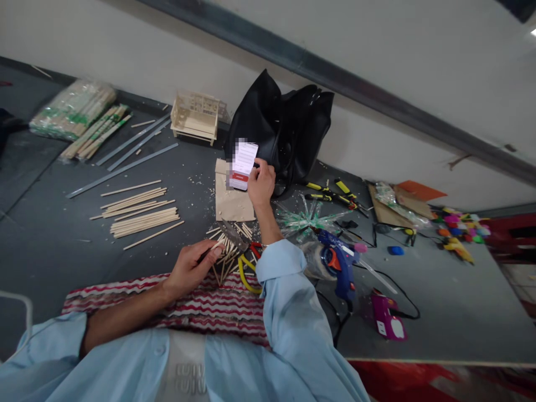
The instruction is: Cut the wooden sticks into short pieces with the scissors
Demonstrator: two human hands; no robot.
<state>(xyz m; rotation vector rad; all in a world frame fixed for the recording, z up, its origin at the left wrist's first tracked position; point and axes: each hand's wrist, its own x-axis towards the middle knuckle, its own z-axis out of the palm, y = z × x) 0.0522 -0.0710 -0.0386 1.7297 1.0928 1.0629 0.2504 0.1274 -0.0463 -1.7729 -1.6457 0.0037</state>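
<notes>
My right hand (pixel 262 182) reaches forward to a lit smartphone (pixel 243 165), with its fingers bent at the phone's right edge. The phone leans against a black bag (pixel 255 111), above a sheet of brown paper (pixel 232 204). My left hand (pixel 193 267) is closed, pinching a thin wooden stick (pixel 216 246) between thumb and fingers. Just beyond it, pliers (pixel 235 237) with red and yellow handles lie over a heap of short cut sticks (pixel 228 259). A red and white striped cloth (pixel 167 301) lies under my left forearm.
Long sticks (pixel 142 220) lie in rows at left, near metal strips (pixel 125 167) and bagged stick bundles (pixel 73 109). A small wooden model (pixel 195 120) stands behind. At right are a blue glue gun (pixel 344 262), its cable, more pliers (pixel 330 195), a purple box (pixel 388 315) and coloured pompoms (pixel 460 223).
</notes>
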